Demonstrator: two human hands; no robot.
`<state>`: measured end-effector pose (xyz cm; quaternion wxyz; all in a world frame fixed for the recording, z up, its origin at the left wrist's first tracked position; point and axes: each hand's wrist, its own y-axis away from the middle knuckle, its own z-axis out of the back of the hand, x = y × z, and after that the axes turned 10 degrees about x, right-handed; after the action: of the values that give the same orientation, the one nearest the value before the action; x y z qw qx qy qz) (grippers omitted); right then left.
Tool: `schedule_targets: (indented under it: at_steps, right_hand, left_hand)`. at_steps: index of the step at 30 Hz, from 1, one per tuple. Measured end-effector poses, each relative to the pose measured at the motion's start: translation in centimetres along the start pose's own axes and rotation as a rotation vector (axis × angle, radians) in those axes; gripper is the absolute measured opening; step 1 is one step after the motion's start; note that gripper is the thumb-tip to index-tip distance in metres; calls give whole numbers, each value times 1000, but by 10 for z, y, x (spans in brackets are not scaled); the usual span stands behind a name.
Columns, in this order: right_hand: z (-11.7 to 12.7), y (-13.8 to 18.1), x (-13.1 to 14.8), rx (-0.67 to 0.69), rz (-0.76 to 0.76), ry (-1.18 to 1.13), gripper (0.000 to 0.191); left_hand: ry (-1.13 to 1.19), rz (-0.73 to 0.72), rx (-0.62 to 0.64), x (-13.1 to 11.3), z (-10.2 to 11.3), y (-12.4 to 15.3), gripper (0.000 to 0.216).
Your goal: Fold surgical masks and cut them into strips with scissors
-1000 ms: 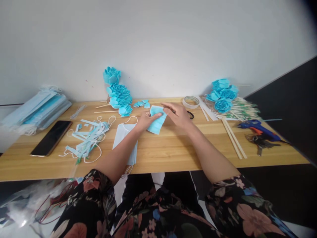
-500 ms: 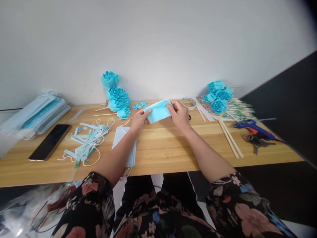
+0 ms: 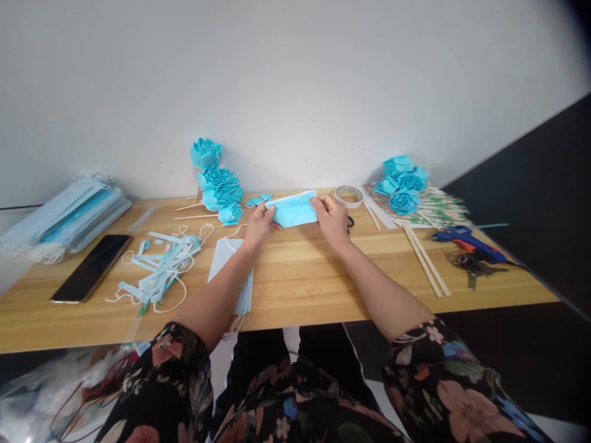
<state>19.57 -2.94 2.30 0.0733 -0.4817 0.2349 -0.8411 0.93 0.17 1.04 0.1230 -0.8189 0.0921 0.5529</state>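
Note:
A blue mask sheet (image 3: 293, 210) is stretched flat between both hands, just above the wooden table (image 3: 300, 277). My left hand (image 3: 259, 225) pinches its left end and my right hand (image 3: 331, 218) pinches its right end. Under my left forearm lies a pile of blue face masks (image 3: 227, 264). Behind the sheet sit small blue petal pieces (image 3: 258, 199) and a cluster of blue fabric roses (image 3: 218, 183) on sticks.
A mask stack (image 3: 64, 216) and a black phone (image 3: 92, 267) lie at the left, beside cut strips and ear loops (image 3: 161, 268). A tape roll (image 3: 348, 196), more roses (image 3: 401, 183), wooden sticks (image 3: 427, 258), a blue glue gun (image 3: 466, 239) and keys (image 3: 467, 264) are at the right.
The right hand came over and took the free end of the blue sheet. Both hands lifted it off the table and pulled it out level.

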Motion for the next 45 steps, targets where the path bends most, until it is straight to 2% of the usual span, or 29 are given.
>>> schedule_targets:
  at_steps: [3,7,13,17,25,29,33,40,45]
  right_hand:
    - [-3,-3,-4,-32,-33,-31,35]
    - [-4,-7,-11,-53,-82,-91,37]
    - [-5,-7,-17,-55,-27,-98,38]
    - [-8,-4,-17,-41,-52,-91,42]
    - [-6,-5,-22,-41,-64,-134,37]
    - [-4,-6,-27,-34,-96,-146,37]
    - [-1,-8,-30,-15,-62,-71,35]
    - [0,-8,-31,21,-1,42,34]
    - [-1,-7,-33,38,-13,51,33]
  left_hand:
    - [-36,-20,-30,0,-1,0,37]
    - [-47,-69,6,2,0,0,46]
    - [-106,-75,-38,5,2,-1,48]
    - [-98,-106,-41,7,4,-3,50]
    - [-125,-26,28,10,6,-2,48]
    - [-140,16,108,7,0,-1,52]
    - [-182,65,188,10,0,0,49]
    - [-213,53,208,17,6,-3,45]
    - [-222,81,202,19,7,-7,42]
